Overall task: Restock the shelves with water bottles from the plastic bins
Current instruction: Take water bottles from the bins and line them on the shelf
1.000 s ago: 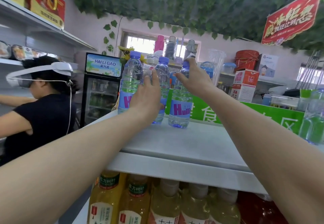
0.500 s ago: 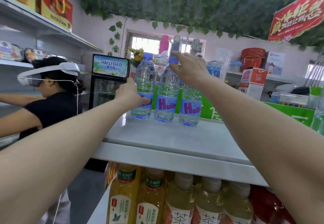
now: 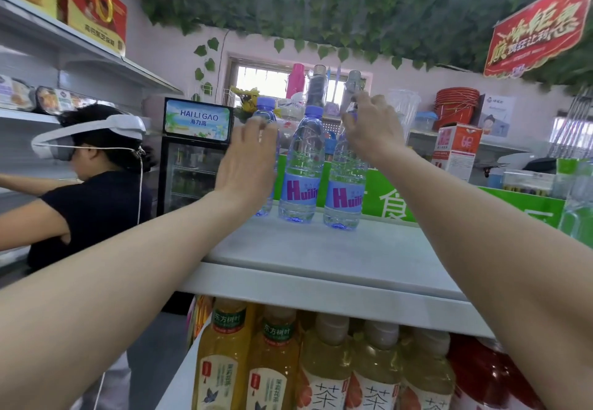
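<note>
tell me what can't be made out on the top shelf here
Head view only:
- Left bottle: body and label hidden behind left hand.
- Right bottle: cap hidden by right hand.
- Middle bottle: label wraps out of sight.
- Plastic bins: out of frame.

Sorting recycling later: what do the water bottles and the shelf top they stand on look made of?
The clear ribbed water bottles with purple caps look like thin glossy plastic: transparent, ridged walls, printed film labels. The pale grey shelf top looks like painted metal or laminate, smooth and matte; which one cannot be told.
</note>
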A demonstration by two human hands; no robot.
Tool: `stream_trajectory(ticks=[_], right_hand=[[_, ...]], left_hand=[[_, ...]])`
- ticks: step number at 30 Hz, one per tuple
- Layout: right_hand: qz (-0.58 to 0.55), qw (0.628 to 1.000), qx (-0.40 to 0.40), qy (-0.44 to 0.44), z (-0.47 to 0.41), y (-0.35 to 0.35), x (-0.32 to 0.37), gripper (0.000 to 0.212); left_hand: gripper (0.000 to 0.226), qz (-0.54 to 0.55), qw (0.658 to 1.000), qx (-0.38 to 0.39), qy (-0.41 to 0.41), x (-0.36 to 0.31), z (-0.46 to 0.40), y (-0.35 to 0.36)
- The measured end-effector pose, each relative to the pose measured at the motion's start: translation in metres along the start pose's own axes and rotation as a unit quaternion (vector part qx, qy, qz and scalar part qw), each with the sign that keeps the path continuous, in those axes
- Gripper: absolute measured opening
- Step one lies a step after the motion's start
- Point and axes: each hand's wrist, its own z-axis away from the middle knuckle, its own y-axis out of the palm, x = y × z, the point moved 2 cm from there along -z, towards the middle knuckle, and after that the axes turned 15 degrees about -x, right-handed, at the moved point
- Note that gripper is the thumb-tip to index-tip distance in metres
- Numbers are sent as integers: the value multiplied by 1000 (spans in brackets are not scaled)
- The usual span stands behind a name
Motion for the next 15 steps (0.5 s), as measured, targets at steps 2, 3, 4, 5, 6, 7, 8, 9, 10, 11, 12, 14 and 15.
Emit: stream_trajectory(ticks=[2,3,4,5,6,7,8,9,10,11,12,14,15], right_hand=[[-11,998,55,28,2,0,-9,47],[-24,996,81,40,4,1,-12,49],[-43,993,100,54,5,2,-14,50],[-61,990,109,66,7,2,-17,50],[-72,988,111,74,7,4,-18,50],[-77,988,111,77,8,6,-20,50],[-82,988,110,74,9,7,-22,49],[-91,988,108,69,10,9,-23,48],[-101,987,106,65,11,9,-23,47],[-110,986,104,65,12,9,-23,46],[-117,986,104,65,13,8,-24,47],[-112,987,99,60,17,6,-24,50],[-107,989,93,52,20,4,-26,51]], left_hand=[[68,29,998,49,34,-15,-1,3],[69,43,995,83,28,-22,1,6],[72,51,992,110,18,-29,2,9],[75,54,991,126,7,-34,4,12],[79,56,990,133,-1,-38,6,14],[82,57,989,134,-6,-41,7,15],[83,57,990,132,-9,-42,9,16],[84,54,990,128,-8,-42,10,16],[84,52,991,126,-7,-42,10,16],[84,52,990,128,-6,-41,11,15],[83,53,990,132,-7,-41,12,15],[81,56,989,137,-9,-42,12,12],[78,58,989,135,-9,-43,11,10]])
